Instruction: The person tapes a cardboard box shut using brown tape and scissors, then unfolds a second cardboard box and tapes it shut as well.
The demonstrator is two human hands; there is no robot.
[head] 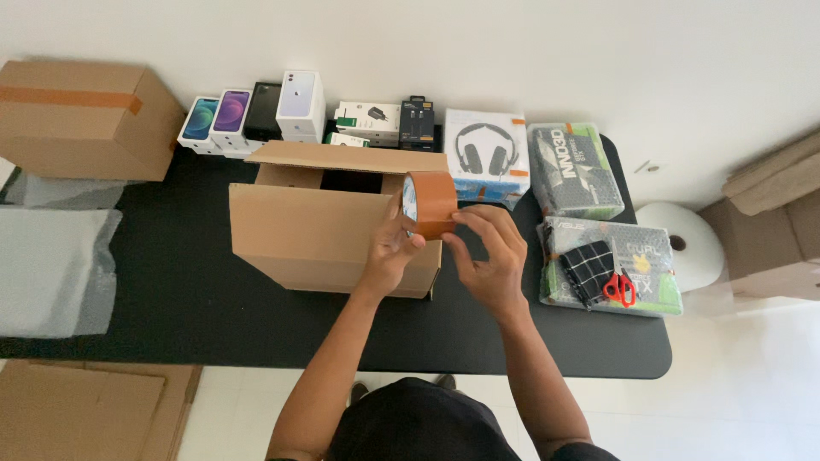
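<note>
Both our hands are up on the tape roll point(430, 205), which we hold on edge above the near right corner of the open box point(329, 226). Our left hand point(391, 248) is closed on the roll, thumb and fingers pinching its near side, wrist bent upward from a forearm that comes in from below. Our right hand point(489, 260) sits just right of the roll, fingers curled and their tips touching the brown band, as if feeling for the loose end; it is not clamped round anything, only pressing lightly. As far as we can judge, the work is at an early stage: the box stands with its far flap up and its top unsealed, no strip of tape is drawn out yet, and the goods are all outside it. Along the far edge of the table point(196, 299) lie phone boxes point(248, 115), small accessory boxes point(384, 119) and a headphone box point(485, 154), and to the right two bubble-wrapped packs point(574, 166), the nearer one carrying red scissors point(621, 286). A sealed carton point(81, 119) stands at far left, bubble wrap point(51, 269) lies at left, and a roll of wrap point(683, 243) sits beyond the table's right end.
</note>
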